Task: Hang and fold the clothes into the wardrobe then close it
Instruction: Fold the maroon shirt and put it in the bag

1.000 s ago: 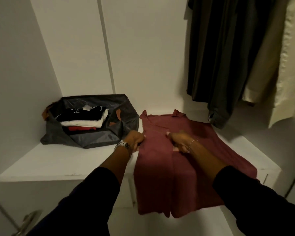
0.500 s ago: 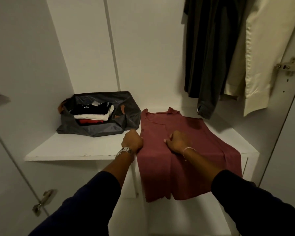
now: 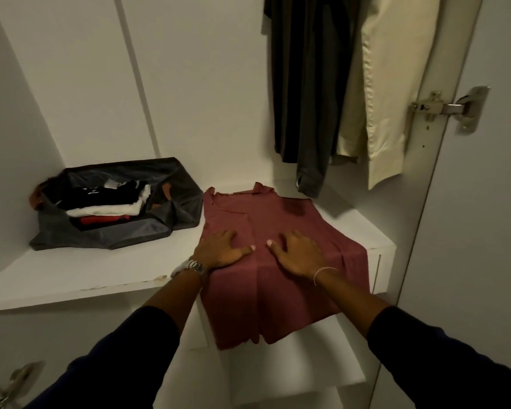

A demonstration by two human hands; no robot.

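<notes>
- The dark red short-sleeved shirt (image 3: 281,261) is pressed flat under the left hand (image 3: 223,249) and right hand (image 3: 297,252), fingers spread, nothing gripped
- The shirt is laid on the white wardrobe shelf (image 3: 86,270), its lower part draped over the front edge
- Bare shelf is left between the shirt and the open grey fabric bag of folded clothes (image 3: 115,202)
- The hanging dark garment (image 3: 304,84) and cream garment (image 3: 393,84) are cut off at the top

A maroon collared shirt (image 3: 281,231) lies flat on the white wardrobe shelf (image 3: 101,270), sides folded in, collar toward the back, lower half draping over the front edge, right beside a dark grey fabric bag of folded clothes (image 3: 115,202).
</notes>
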